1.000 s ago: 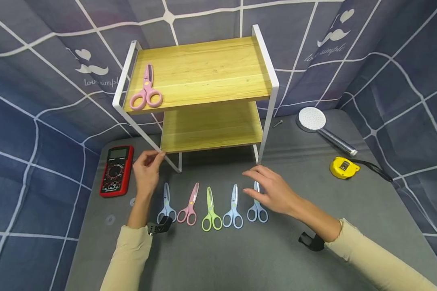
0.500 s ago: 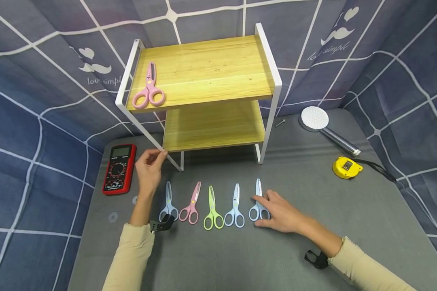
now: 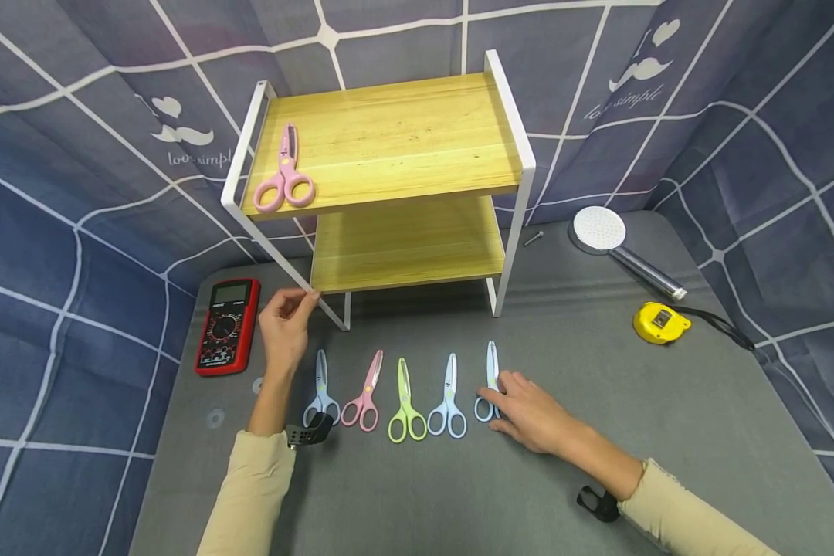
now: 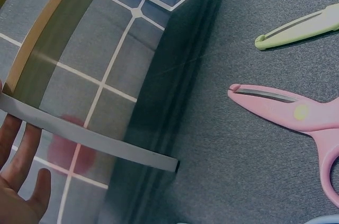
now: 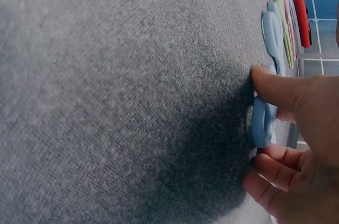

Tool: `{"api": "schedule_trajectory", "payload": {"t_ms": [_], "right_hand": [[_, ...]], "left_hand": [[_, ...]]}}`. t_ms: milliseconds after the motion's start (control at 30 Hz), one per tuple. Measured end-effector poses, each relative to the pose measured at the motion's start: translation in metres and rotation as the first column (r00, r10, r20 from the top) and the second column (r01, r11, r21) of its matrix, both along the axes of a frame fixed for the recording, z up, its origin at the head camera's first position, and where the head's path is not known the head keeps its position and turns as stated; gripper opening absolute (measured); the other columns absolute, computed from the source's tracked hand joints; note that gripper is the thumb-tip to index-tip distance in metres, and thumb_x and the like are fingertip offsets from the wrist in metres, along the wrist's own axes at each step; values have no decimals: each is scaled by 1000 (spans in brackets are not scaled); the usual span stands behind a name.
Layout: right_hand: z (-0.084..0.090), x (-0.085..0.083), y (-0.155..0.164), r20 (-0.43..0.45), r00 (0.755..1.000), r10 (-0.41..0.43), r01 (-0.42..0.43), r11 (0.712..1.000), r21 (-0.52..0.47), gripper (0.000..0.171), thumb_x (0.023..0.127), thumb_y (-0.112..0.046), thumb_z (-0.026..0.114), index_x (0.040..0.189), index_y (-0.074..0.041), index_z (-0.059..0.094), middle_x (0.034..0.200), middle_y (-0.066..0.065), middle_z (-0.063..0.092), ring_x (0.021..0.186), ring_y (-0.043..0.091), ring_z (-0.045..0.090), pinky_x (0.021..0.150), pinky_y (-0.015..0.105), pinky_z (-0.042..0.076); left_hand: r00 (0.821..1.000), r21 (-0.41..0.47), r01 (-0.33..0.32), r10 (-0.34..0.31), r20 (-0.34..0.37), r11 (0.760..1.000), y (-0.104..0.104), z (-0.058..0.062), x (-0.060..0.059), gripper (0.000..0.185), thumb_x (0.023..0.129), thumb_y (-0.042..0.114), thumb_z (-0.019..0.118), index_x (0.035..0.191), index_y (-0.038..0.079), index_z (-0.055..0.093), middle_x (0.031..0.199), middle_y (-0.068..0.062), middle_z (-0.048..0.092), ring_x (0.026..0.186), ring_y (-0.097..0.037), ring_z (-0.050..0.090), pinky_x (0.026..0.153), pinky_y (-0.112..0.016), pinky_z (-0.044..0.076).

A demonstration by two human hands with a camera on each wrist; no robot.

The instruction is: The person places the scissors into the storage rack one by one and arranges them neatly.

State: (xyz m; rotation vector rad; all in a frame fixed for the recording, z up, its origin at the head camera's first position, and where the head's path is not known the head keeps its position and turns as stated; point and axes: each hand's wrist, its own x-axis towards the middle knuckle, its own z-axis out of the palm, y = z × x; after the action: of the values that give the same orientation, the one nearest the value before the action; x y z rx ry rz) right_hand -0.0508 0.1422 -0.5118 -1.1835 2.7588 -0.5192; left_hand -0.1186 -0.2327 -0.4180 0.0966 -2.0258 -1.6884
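My left hand (image 3: 285, 328) pinches the left front leg (image 4: 95, 139) of a two-tier wooden shelf rack (image 3: 396, 139) with a white frame. Pink scissors (image 3: 287, 164) lie on its top board at the left. Along the grey table in front, several scissors form a row: blue scissors (image 3: 321, 374), pink scissors (image 3: 368, 390), green scissors (image 3: 405, 398) and light blue scissors (image 3: 449, 394). At the row's right end, my right hand (image 3: 531, 409) holds the handle of another pair of blue scissors (image 3: 492, 367), thumb on one side and fingers on the other, partly hiding it.
A red multimeter (image 3: 225, 328) lies left of the rack, with clear discs (image 3: 215, 418) nearer the front. To the right are a shower head (image 3: 599, 229), a yellow tape measure (image 3: 656, 323) and a screw (image 3: 533, 239). Blue checked curtains surround the table.
My right hand has left the area by the rack's right leg, come down to the rightmost blue scissors and closed on their handle. My left hand stays on the left leg.
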Motion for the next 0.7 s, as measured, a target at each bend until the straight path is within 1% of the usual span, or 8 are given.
{"api": "schedule_trajectory", "payload": {"t_ms": [133, 333, 433, 500, 700], "right_hand": [[-1, 1, -1, 18, 1000, -11, 11, 1000, -18, 47, 82, -26, 81, 123, -10, 62, 93, 2, 46, 79, 15, 42, 66, 32, 40], [-1, 2, -1, 119, 991, -58, 64, 997, -44, 48, 82, -24, 81, 123, -14, 59, 90, 2, 49, 70, 11, 41, 59, 30, 39], [-2, 3, 1, 148, 986, -75, 82, 995, -47, 49, 82, -24, 81, 125, -15, 59, 91, 2, 50, 69, 10, 42, 58, 30, 39], [-3, 3, 2, 151, 985, -80, 90, 994, -56, 50, 83, -24, 80, 126, -14, 59, 92, 1, 50, 69, 10, 42, 59, 31, 40], [-7, 4, 7, 103, 992, -78, 89, 990, -108, 48, 81, -22, 80, 124, -7, 64, 90, -2, 49, 70, 8, 41, 61, 29, 40]], "left_hand": [[1000, -9, 0, 0, 3, 1000, 1, 1, 0, 17, 88, -8, 68, 93, -21, 59, 79, 9, 65, 71, -2, 61, 69, -16, 49], [1000, -23, -7, 8, 21, 1000, 2, 3, 2, 15, 88, -8, 67, 94, -19, 59, 81, 7, 65, 73, -3, 61, 71, -17, 50], [1000, -16, -5, 5, 26, 1000, 3, 3, 2, 16, 88, -8, 67, 94, -20, 59, 81, 6, 66, 73, -3, 62, 71, -17, 50], [1000, -14, -5, 5, 26, 1000, 3, 3, 2, 16, 88, -8, 68, 94, -20, 59, 81, 6, 66, 73, -4, 62, 71, -17, 50], [1000, -9, -8, 8, 20, 1000, 2, 3, 2, 16, 88, -8, 68, 94, -21, 59, 81, 4, 65, 72, -4, 62, 70, -17, 50]]}}
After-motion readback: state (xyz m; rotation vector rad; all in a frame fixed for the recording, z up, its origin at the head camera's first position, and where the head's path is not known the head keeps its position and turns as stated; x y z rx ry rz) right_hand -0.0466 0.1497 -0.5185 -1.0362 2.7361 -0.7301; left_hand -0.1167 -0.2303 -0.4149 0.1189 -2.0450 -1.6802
